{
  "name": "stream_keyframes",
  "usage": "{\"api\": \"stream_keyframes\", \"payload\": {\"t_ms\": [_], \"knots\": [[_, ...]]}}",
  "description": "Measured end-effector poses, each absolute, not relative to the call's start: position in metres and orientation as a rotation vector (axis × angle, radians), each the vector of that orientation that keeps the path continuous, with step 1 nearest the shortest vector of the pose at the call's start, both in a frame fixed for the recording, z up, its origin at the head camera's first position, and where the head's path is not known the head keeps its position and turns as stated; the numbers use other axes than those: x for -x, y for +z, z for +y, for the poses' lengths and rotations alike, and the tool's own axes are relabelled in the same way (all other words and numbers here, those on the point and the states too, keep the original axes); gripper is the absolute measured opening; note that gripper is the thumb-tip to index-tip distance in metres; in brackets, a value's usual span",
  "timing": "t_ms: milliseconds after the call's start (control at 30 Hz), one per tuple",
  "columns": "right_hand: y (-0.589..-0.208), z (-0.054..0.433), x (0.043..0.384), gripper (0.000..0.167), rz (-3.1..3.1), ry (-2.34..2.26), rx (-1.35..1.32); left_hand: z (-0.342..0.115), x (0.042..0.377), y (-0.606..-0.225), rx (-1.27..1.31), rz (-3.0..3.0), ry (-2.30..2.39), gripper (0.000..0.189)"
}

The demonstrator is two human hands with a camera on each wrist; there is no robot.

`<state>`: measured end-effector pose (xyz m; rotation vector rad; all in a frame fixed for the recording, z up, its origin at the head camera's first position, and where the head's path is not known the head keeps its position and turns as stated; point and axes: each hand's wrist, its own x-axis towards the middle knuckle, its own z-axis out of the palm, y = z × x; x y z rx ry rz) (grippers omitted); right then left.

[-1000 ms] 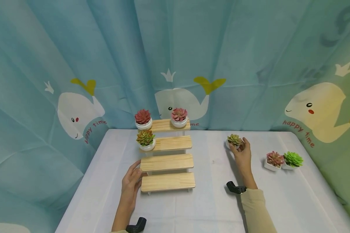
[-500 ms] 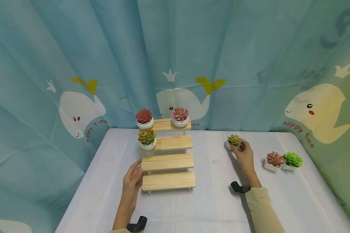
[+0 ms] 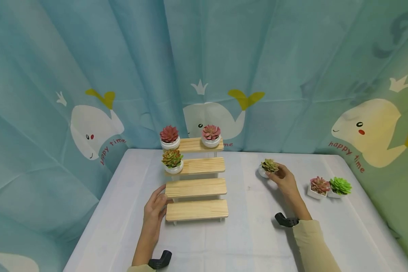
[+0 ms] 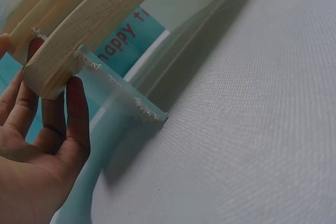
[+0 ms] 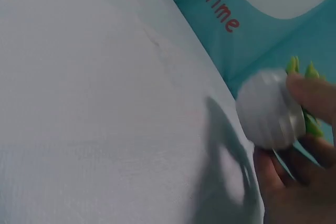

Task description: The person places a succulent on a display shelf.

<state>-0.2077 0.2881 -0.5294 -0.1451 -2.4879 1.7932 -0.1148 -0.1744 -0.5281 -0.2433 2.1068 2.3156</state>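
Observation:
My right hand grips a small potted succulent with yellow-green leaves and a round white pot. In the right wrist view the pot is tilted above the table, its shadow apart from it, with thumb and fingers around its rim. My left hand holds the left end of a four-step wooden stand; in the left wrist view its fingers curl around a plank end beside a clear support. On the top step stand a dark red succulent and a pink one. A green-orange succulent is at the second step's left end.
Right of my right hand, a reddish succulent and a bright green one stand side by side in white angular pots. A white cloth covers the table. A blue whale-print curtain hangs behind it.
The yellow-green succulent has come off the table and moved slightly left in my right hand, its pot now tilted. My left hand keeps its hold on the stand.

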Motion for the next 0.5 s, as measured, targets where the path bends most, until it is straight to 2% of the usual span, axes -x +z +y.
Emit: {"api": "stream_keyframes", "payload": {"t_ms": [500], "knots": [[-0.509, 0.280, 0.204, 0.061, -2.442, 2.269, -0.313, -0.174, 0.114, -0.527, 0.215, 2.104, 2.331, 0.050]]}}
